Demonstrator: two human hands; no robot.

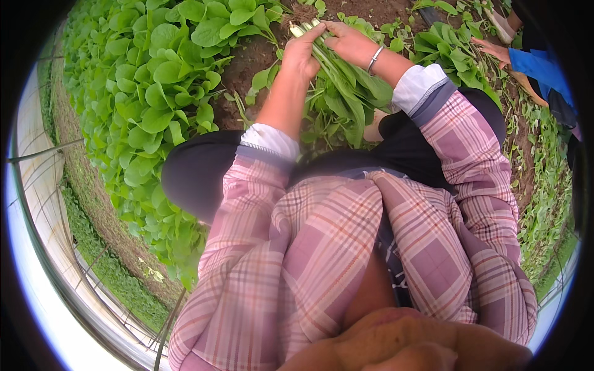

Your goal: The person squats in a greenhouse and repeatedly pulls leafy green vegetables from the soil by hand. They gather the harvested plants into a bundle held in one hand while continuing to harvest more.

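A bunch of leafy greens (pixel 332 69) lies aslant between my hands, its pale stalk ends pointing up and away and its broad leaves hanging towards my lap. My left hand (pixel 299 53) grips the stalks from the left, thumb across them near the cut-looking ends. From the right, my right hand (pixel 350 42), with a silver bangle (pixel 375 60) at the wrist, pinches the same stalks close to their tips. Brown stringy roots (pixel 301 15) show just beyond the stalk ends; whether they are joined to the bunch is unclear. Loose leaves (pixel 320 132) lie on the soil below.
Dense leafy plants (pixel 158 83) grow along my left. At upper right, another person's hand (pixel 493 48) and blue sleeve (pixel 533 69) are beside a pile of picked greens (pixel 445 53). Scattered leaves (pixel 543 171) cover the ground at right. Greenhouse sheeting (pixel 37 134) curves along the far left.
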